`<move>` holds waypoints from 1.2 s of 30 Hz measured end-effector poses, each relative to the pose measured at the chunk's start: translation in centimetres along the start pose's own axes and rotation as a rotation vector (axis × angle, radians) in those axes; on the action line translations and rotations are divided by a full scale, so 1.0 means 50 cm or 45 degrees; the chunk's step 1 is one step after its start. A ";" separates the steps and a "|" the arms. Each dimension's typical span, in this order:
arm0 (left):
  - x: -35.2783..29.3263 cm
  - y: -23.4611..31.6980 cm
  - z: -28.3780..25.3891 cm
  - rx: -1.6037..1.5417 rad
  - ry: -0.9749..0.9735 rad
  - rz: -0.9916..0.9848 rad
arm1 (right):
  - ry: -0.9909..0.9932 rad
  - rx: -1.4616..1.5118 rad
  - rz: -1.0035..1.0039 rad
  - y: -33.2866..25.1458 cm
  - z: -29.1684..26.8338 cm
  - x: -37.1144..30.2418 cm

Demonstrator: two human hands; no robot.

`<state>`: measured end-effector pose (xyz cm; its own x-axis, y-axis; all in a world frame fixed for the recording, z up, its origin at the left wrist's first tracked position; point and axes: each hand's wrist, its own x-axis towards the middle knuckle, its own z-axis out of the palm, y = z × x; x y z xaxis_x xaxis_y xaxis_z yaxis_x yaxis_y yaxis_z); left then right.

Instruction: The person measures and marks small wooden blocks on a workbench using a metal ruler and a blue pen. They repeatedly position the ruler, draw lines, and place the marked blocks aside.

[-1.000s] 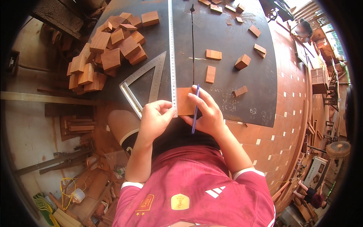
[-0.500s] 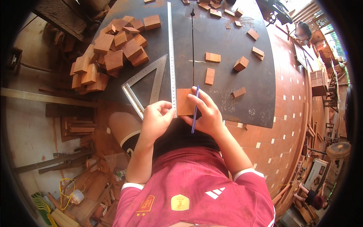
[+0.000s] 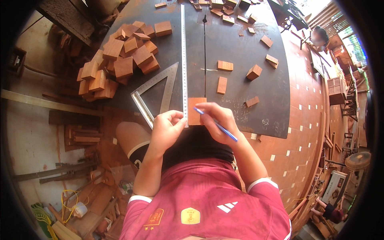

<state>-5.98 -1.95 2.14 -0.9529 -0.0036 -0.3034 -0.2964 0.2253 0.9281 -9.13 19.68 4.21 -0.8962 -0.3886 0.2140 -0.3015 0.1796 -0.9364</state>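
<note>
A square reddish-brown wood block (image 3: 193, 107) sits at the near edge of the dark table (image 3: 240, 40). Along its left side lies a long metal ruler (image 3: 184, 68). My left hand (image 3: 169, 127) pinches the ruler's near end with thumb and fingers. In my right hand (image 3: 219, 121) is a blue pen (image 3: 225, 131), gripped for writing, its tip over the block's face. That hand partly covers the block's right side. Just left of the ruler a metal triangular square (image 3: 170, 84) rests flat, its thick edge toward me.
A heap of wood blocks (image 3: 123, 66) covers the table's left side. To the right are scattered small pieces, including a block (image 3: 254, 72) and two flat ones, (image 3: 225, 65) among them. Chalk-like writing marks the surface. Another person (image 3: 320, 38) is at far right.
My right hand has turned the pen from lying along the block's right side to a writing grip, tip over the block. My left hand stays on the ruler. The view has shifted slightly.
</note>
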 end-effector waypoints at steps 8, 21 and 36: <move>-0.001 0.002 0.002 -0.052 -0.015 0.023 | -0.161 0.086 0.260 0.045 0.009 0.027; -0.001 0.002 0.005 -0.052 -0.007 0.004 | -0.161 -0.002 0.162 0.038 0.016 0.037; 0.002 -0.006 0.003 -0.016 -0.028 0.011 | -0.154 0.022 0.171 0.038 0.022 0.036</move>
<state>-5.98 -1.86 1.79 -0.9538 0.0196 -0.2998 -0.2890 0.2127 0.9334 -10.95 18.32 2.53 -0.8819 -0.4684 0.0528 -0.1754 0.2220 -0.9591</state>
